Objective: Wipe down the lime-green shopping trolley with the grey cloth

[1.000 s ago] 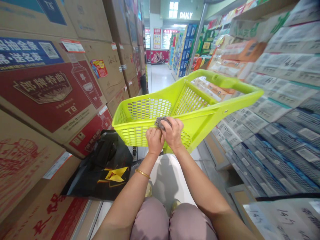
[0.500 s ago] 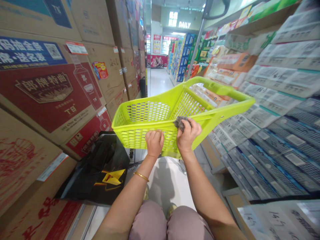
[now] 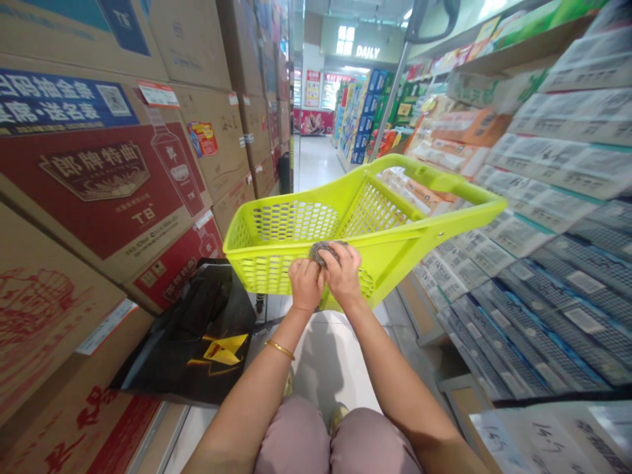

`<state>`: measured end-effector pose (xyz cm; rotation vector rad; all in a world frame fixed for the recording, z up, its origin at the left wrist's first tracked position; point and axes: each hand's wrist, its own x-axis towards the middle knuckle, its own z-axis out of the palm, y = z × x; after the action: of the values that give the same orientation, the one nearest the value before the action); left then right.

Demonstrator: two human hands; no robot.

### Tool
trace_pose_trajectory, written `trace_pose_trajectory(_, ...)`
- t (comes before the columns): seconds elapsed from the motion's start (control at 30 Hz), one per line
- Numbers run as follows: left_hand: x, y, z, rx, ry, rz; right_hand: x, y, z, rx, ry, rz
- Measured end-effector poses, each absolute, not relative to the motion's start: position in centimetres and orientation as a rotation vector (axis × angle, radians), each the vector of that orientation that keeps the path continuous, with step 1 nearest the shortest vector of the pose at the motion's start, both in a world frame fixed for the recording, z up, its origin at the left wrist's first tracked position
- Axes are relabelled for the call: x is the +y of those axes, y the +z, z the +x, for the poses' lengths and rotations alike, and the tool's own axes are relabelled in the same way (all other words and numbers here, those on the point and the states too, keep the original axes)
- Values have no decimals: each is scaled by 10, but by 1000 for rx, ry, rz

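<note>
A lime-green plastic shopping cart [image 3: 395,234] with a lattice basket stands crosswise before my knees, its handle to the right. My left hand [image 3: 306,283] is closed against the near side wall, fingers curled at the lattice below the rim. Right beside it, my right hand [image 3: 343,273] grips a grey, rough-textured steel wool scourer [image 3: 326,253] and presses it on the wall just under the rim. The two hands touch or nearly touch. Fingers cover part of the scourer.
Stacked cartons [image 3: 99,178] rise on the left, with a black bag [image 3: 197,342] lying at their foot. Packaged goods [image 3: 538,263] fill the shelves on the right. A metal pole [image 3: 390,99] stands behind the cart, and a tiled aisle [image 3: 316,161] runs ahead.
My right hand slid the scourer rightward along the cart's side, then came back left beside my left hand. The left hand stayed on the basket wall. The cart's handle end sits slightly lower in view.
</note>
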<state>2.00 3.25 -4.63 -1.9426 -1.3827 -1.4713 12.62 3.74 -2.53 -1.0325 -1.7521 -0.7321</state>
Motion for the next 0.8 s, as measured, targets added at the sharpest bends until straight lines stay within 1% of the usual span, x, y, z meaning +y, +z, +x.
trace_pose_trajectory(0.13,32,-44,19,-1385,-1505,-1992,37,-20,149,-1606,-831,-1056)
trace_pose_trajectory(0.27,29,-46,19,-1364,-1568,-2019,28,-11,160,-1512,-764,-1088)
trace_pose_trajectory(0.4,16,-43,18,-1316,-1554,-2016,16,-2,161,-1541,-710,-1007)
trace_pose_trajectory(0.5,8,-28,21,-1283,-1548,-2028,10,8,157,-1576,-685,-974)
trace_pose_trajectory(0.57,8,-12,26,-1289,-1613,-1992,10,15,152,-1638,-675,-967)
trace_pose_trajectory(0.7,21,12,39,-1453,-1755,-1874,17,23,145,-1804,-670,-965)
trace_pose_trajectory(0.8,28,15,44,-1495,-1669,-1938,21,20,150,-1856,-671,-1007)
